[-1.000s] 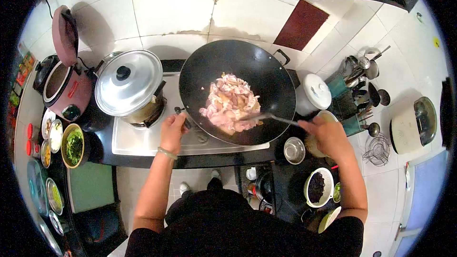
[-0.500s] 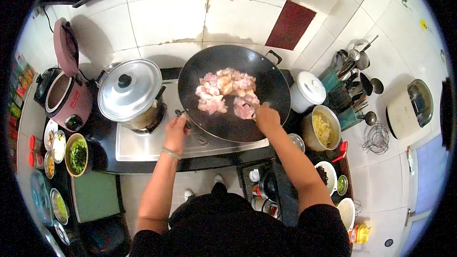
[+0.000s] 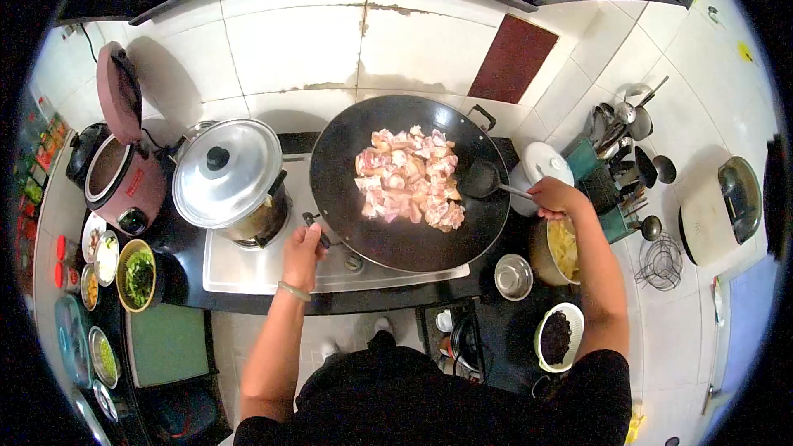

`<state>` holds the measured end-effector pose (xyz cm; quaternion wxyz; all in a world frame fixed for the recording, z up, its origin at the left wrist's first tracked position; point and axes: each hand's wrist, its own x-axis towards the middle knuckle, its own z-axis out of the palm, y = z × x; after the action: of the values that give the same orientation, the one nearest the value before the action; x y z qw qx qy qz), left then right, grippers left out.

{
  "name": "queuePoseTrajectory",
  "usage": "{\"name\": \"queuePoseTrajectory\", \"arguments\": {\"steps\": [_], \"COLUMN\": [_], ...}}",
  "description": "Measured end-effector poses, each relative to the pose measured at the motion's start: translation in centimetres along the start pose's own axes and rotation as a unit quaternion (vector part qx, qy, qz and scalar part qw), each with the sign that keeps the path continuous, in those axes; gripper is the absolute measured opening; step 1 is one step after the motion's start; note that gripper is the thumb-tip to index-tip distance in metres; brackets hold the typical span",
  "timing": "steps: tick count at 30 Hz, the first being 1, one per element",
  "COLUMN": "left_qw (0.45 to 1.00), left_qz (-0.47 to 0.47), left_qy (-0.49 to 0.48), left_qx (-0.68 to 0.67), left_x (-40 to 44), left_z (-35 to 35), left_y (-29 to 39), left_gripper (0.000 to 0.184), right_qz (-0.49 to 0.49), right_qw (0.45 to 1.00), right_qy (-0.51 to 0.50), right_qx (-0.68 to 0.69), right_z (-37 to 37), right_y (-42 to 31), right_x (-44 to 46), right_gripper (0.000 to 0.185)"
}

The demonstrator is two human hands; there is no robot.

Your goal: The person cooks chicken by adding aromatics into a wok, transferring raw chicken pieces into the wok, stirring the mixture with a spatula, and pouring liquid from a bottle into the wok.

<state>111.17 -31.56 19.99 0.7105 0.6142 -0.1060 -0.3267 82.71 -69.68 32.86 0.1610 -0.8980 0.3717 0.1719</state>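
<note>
My left hand (image 3: 304,254) is closed on the near-left handle of a big black wok (image 3: 388,252) on the stove. Pale pink pieces of raw-looking meat (image 3: 406,182) lie spread in the middle of the wok. In my right hand (image 3: 557,197), to the right of the rim, is the metal handle of a spatula (image 3: 483,177). Its dark head rests inside the wok, just right of the meat, and the handle passes over the rim.
Left of the wok stands a lidded pot (image 3: 227,173), with an open pink rice cooker (image 3: 128,186) beyond. A white lidded container (image 3: 547,163), a pot of pale yellow strips (image 3: 565,249), a steel bowl (image 3: 514,277) and a white basket (image 3: 560,337) line the right side.
My right hand has moved right, from over the meat to outside the wok, bringing the spatula to the wok's right side. The meat is spread differently. My left hand stays at the handle.
</note>
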Motion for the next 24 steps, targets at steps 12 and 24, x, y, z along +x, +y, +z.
{"name": "queuePoseTrajectory", "arguments": {"steps": [12,24], "left_qw": [0.999,0.999], "left_qz": [0.006,0.007], "left_qy": [0.036,0.044], "left_qx": [0.031,-0.005], "left_x": [-0.7,-0.6], "left_z": [0.8,1.0], "left_y": [0.9,0.5], "left_gripper": [0.024,0.022], "right_qz": [-0.06,0.027], "right_qw": [0.971,0.985], "right_qy": [0.196,-0.084], "right_qx": [-0.127,-0.149], "right_z": [5.1,-5.8], "right_y": [-13.1,-5.1], "right_x": [8.4,-3.2], "right_gripper": [0.038,0.02]}}
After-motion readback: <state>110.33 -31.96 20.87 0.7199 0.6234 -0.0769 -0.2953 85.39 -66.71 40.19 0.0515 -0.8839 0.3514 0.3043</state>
